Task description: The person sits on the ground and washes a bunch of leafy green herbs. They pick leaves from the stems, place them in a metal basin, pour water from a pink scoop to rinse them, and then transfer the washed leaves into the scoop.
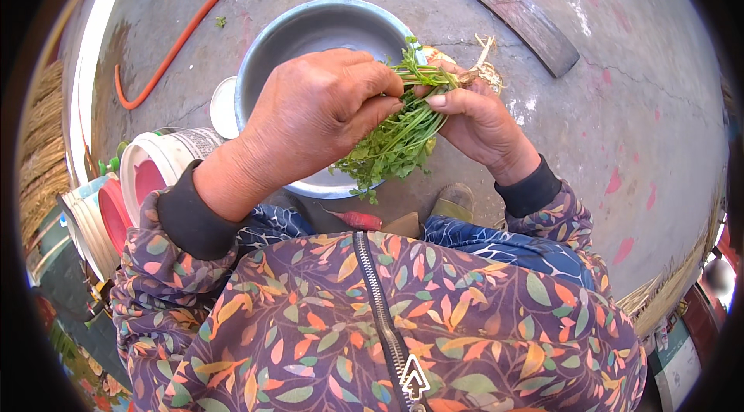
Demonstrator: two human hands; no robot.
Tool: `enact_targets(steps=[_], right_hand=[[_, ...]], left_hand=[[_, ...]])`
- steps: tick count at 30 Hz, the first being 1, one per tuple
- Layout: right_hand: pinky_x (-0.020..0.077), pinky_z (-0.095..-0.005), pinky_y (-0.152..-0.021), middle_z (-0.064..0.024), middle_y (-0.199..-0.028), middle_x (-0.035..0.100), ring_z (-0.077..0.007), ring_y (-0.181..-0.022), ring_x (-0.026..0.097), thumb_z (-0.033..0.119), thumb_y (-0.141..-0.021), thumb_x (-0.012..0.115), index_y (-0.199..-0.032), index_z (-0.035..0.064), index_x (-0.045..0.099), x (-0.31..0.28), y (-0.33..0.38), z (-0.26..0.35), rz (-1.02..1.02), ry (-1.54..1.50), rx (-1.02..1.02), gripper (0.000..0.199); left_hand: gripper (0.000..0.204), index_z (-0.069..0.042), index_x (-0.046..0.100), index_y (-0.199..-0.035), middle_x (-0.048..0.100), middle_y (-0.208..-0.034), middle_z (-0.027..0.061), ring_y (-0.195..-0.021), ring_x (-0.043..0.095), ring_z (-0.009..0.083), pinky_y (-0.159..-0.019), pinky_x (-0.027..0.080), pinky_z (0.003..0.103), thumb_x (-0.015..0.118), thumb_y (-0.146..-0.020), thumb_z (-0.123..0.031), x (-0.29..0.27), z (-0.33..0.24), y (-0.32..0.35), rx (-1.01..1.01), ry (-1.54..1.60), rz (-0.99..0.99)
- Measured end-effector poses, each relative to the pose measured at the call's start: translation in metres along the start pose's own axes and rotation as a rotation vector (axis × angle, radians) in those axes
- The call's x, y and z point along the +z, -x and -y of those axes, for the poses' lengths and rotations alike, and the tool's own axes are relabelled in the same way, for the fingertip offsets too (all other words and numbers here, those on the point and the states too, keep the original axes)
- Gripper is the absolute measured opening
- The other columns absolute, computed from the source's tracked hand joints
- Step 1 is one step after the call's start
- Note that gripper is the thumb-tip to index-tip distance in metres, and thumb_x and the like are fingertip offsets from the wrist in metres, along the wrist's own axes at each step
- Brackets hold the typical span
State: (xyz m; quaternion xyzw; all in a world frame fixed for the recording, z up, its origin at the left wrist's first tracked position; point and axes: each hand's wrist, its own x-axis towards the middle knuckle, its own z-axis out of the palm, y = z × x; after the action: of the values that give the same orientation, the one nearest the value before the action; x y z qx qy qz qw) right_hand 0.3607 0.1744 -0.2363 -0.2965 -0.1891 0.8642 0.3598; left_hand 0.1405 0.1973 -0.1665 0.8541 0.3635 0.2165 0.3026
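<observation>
Head view: left hand [322, 106] and right hand [477, 121] both pinch a bunch of green herbs [399, 137] (roots toward the right hand) above the metal basin [310, 28]. Basin stands on the concrete floor [620, 102], white buckets [159, 160] just beside its left rim.

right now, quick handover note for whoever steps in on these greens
Left hand: fingers closed on the stems of the bunch of greens.
Right hand: pinching the same bunch near its root end.
The bunch hangs over the metal basin, which looks empty.
Done: nothing in the basin yet.
Left: likely trimming the pale roots, then dropping the greens in.
</observation>
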Motion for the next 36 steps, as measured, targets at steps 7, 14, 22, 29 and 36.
enact_targets(steps=[7,14,22,29,36], right_hand=[[0.0428,-0.0333,-0.095,-0.0038,-0.106,0.061,-0.0161,-0.105,0.056,0.001,-0.081,0.057,-0.110,0.0045,0.057,-0.001,-0.001,0.001,0.026,-0.075,-0.021,0.029],[0.0431,-0.0343,-0.096,-0.0045,-0.109,0.060,-0.0161,-0.106,0.055,0.001,-0.082,0.056,-0.114,0.0035,0.057,0.007,0.001,0.004,0.030,-0.089,-0.041,0.032],[0.0435,-0.0350,-0.097,-0.0057,-0.113,0.060,-0.0172,-0.108,0.056,0.001,-0.082,0.054,-0.115,0.0033,0.056,0.008,0.002,-0.002,0.055,-0.126,-0.043,0.033],[0.0433,-0.0392,-0.103,-0.0107,-0.119,0.060,-0.0213,-0.113,0.057,0.002,-0.082,0.053,-0.122,0.0011,0.051,0.014,0.002,0.000,0.047,-0.167,-0.069,0.040],[0.0423,-0.0404,-0.104,-0.0149,-0.124,0.058,-0.0244,-0.116,0.056,0.001,-0.081,0.050,-0.124,-0.0002,0.049,0.008,0.001,0.000,0.035,-0.184,-0.049,0.043]], left_hand=[[0.016,-0.005,0.065,-0.093,0.065,-0.082,0.0114,-0.075,0.065,0.0306,-0.064,0.052,0.039,0.067,-0.080,-0.015,0.021,0.000,0.011,-0.171,-0.135,-0.027],[0.016,-0.010,0.065,-0.094,0.064,-0.081,0.0094,-0.072,0.064,0.0297,-0.060,0.051,0.038,0.067,-0.079,-0.013,0.023,-0.006,0.006,-0.146,-0.024,-0.051],[0.010,-0.008,0.066,-0.090,0.063,-0.077,0.0072,-0.068,0.064,0.0289,-0.058,0.050,0.037,0.067,-0.079,-0.010,0.022,-0.002,0.008,-0.079,-0.094,-0.055],[0.011,0.001,0.065,-0.094,0.066,-0.083,0.0051,-0.073,0.060,0.0096,-0.065,0.048,0.026,0.066,-0.085,-0.005,0.016,-0.002,0.005,-0.324,0.261,-0.056],[0.015,0.001,0.066,-0.098,0.061,-0.081,-0.0010,-0.074,0.053,0.0046,-0.067,0.044,0.020,0.063,-0.093,-0.013,0.005,0.011,0.004,-0.541,0.522,-0.008]])
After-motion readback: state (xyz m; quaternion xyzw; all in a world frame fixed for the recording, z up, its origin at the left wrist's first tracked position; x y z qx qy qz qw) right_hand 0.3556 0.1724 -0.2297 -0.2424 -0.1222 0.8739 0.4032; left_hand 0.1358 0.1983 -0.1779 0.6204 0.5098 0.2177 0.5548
